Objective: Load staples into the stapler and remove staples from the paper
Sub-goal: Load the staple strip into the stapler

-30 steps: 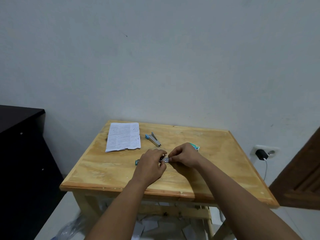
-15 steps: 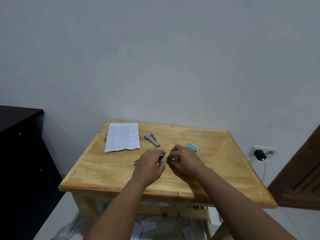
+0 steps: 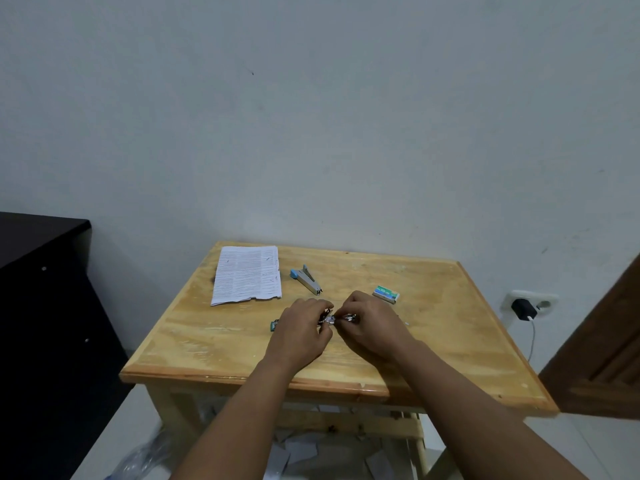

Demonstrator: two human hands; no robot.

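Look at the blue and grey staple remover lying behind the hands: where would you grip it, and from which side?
Probably the staple remover is best pinched across its grey body near the blue end, coming from above. It lies flat on the table, apart from the paper, its pointed tip facing the hands, so the blue end is safer.

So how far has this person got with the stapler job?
Nothing looks finished. In hand: left hand and right hand together hold the small stapler, apparently loading it. Left: the paper lies untouched at the table's far corner, the blue staple remover idle beside it.
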